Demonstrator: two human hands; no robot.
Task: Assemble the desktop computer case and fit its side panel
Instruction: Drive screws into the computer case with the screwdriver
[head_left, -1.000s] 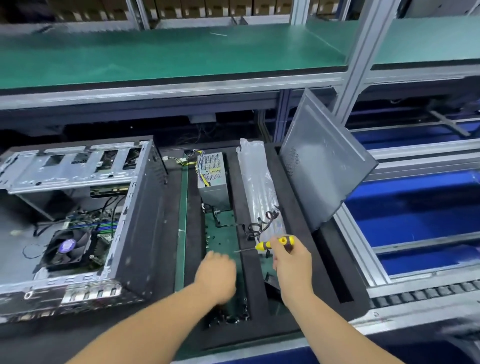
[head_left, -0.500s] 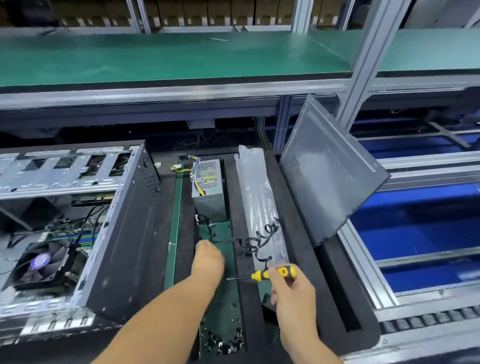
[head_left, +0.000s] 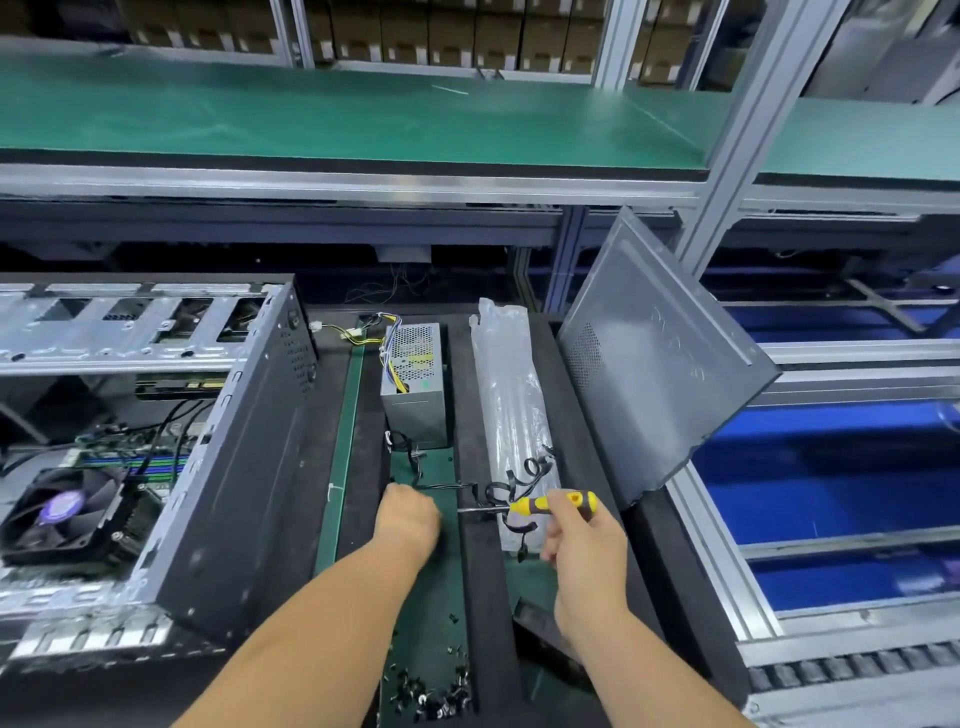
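Observation:
The open computer case (head_left: 228, 483) lies at the left, its cooler fan (head_left: 62, 514) and motherboard showing. Its grey side panel (head_left: 660, 364) leans upright at the right edge of the black foam tray (head_left: 592, 467). A grey power supply (head_left: 415, 384) stands in the tray's middle slot. My right hand (head_left: 587, 556) grips a yellow and black screwdriver (head_left: 545, 504) whose shaft points left. My left hand (head_left: 408, 519) hovers knuckles-up over the green slot floor, beside a black cable (head_left: 452, 486). Its fingers curl downward and are hidden.
A long clear plastic bag (head_left: 511, 405) lies between the power supply and the panel. Several black screws (head_left: 431, 686) are heaped at the slot's near end. A green shelf (head_left: 363, 119) runs overhead. Blue conveyor bays (head_left: 831, 467) lie to the right.
My left hand has moved away from me along the green slot, from near the screws toward the black cable. My right hand still holds the screwdriver in about the same place.

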